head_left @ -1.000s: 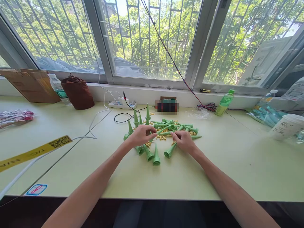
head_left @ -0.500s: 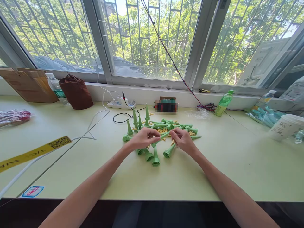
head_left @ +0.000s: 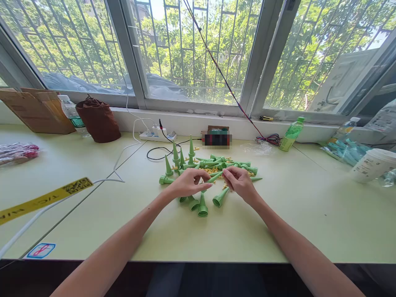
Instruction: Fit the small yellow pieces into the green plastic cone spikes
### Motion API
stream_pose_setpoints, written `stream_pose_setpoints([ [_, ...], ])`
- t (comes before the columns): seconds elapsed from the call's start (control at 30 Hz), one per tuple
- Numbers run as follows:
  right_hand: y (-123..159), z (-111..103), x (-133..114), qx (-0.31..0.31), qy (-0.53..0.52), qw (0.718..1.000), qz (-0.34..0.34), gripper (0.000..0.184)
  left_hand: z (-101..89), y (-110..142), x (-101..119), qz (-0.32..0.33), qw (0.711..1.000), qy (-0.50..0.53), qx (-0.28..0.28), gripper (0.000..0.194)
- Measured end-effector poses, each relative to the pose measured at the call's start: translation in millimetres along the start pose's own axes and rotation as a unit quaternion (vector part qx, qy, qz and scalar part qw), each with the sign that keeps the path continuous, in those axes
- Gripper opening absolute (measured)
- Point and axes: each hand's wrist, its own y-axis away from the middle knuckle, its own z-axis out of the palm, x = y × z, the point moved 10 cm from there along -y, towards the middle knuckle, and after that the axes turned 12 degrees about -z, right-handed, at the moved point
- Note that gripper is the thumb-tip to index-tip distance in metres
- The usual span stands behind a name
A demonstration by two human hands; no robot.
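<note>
A green plant watering spike (head_left: pixel 215 177) is held slantwise between my two hands, just above the table. My left hand (head_left: pixel 189 182) grips its wider end between thumb and fingers. At the pointed end, my right hand (head_left: pixel 239 181) has thumb and forefinger pinched together; whether a small part is also in that pinch is hidden. Several more spikes lie in a heap (head_left: pixel 216 163) behind my hands, with small yellow valves (head_left: pixel 210 170) among them. On the left, a few spikes (head_left: pixel 176 156) stand upright. Closer to me, loose spikes (head_left: pixel 202 206) lie with their hollow ends facing me.
A power strip (head_left: pixel 157 135) with cables and a blurred dark device (head_left: pixel 216 139) sit by the window sill. Rightward are a green bottle (head_left: pixel 291 134) and a white cup (head_left: pixel 374 166). A brown pouch (head_left: pixel 98 120) and a cardboard box (head_left: pixel 37 111) stand left.
The spike between my hands has tilted a little flatter. My left fingers have shifted slightly along it to the right; my right hand stays at the tip.
</note>
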Motion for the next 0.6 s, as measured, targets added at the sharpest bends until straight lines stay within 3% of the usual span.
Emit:
stream_pose_setpoints([
  [0.33,0.2,-0.9,8.4,0.007,0.018,1.0,-0.005,0.037,-2.2,-2.8,-5.6,0.03,0.992,-0.101,0.067,0.018],
  [0.6,1.0,1.2,0.4,-0.017,0.197,0.977,-0.079,0.026,-26.6,-0.6,-8.9,0.017,0.972,-0.129,0.196,0.017],
])
